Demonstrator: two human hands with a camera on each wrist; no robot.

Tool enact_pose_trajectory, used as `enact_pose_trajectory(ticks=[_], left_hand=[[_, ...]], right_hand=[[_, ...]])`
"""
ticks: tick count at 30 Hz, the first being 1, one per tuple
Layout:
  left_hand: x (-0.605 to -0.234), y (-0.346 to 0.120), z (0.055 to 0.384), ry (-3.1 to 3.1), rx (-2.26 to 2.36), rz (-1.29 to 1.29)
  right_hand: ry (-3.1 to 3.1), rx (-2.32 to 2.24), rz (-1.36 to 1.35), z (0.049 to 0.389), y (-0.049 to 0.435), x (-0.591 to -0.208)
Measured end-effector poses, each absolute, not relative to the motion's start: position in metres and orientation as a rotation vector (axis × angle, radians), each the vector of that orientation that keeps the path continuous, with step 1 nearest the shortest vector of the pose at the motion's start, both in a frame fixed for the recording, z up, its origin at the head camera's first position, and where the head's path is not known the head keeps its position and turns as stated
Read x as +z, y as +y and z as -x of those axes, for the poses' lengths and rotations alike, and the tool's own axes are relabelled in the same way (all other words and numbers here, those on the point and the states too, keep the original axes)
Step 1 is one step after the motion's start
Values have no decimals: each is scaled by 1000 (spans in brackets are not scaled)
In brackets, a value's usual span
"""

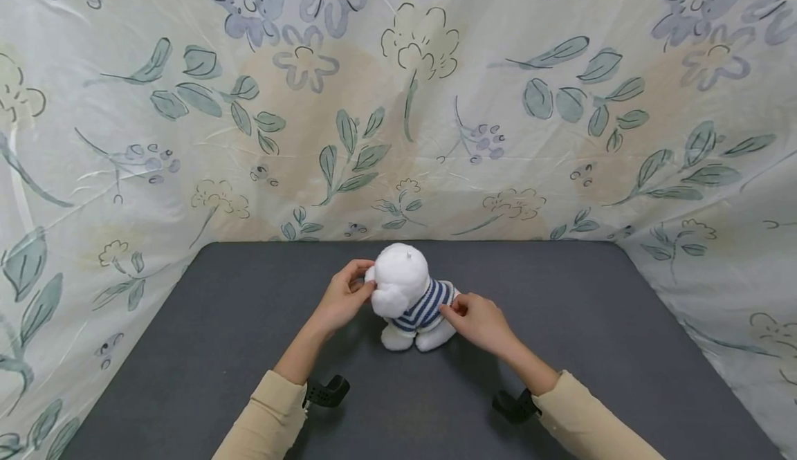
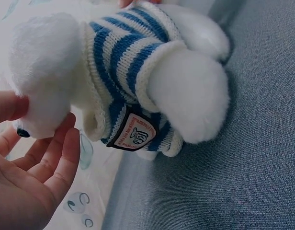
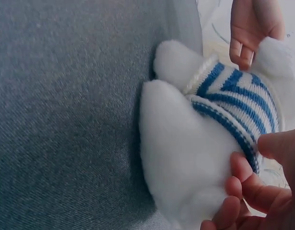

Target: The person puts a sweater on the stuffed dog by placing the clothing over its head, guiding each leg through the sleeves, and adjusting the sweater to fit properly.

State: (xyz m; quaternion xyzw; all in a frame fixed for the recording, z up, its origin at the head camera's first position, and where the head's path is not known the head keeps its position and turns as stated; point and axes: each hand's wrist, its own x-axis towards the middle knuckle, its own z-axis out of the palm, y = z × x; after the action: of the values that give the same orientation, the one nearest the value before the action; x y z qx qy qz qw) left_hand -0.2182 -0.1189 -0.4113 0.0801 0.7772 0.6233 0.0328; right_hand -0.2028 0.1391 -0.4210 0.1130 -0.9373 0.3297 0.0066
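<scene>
A fluffy white plush dog point(image 1: 401, 266) stands on the dark table, its head toward the left. It wears a blue-and-white striped knitted sweater point(image 1: 425, 311); a badge-shaped patch point(image 2: 135, 132) shows on it in the left wrist view. My left hand point(image 1: 342, 299) holds the dog's muzzle, thumb on one side and fingers on the other, beside a shiny black bead point(image 2: 23, 132). At the rear, my right hand point(image 1: 482, 322) pinches the sweater's back hem between thumb and forefinger. The right wrist view shows this hand point(image 3: 262, 196) close against the white hindquarters.
The dark grey table point(image 1: 249, 328) spreads around the toy on all sides. Behind it and at the sides hangs a pale cloth point(image 1: 473, 86) printed with flowers and leaves. Black wrist mounts point(image 1: 330, 391) sit on both forearms above the tabletop.
</scene>
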Motion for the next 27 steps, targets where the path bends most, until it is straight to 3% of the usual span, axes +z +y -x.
enact_pose_trajectory(ticks=[8,27], left_hand=[[-387,-115,204,2393,1897,-262],[-387,-115,202,2391,1909,-267]], right_hand=[[-2889,987,-449,200,144,-424],[-2892,1013,-459,199,151,-427]])
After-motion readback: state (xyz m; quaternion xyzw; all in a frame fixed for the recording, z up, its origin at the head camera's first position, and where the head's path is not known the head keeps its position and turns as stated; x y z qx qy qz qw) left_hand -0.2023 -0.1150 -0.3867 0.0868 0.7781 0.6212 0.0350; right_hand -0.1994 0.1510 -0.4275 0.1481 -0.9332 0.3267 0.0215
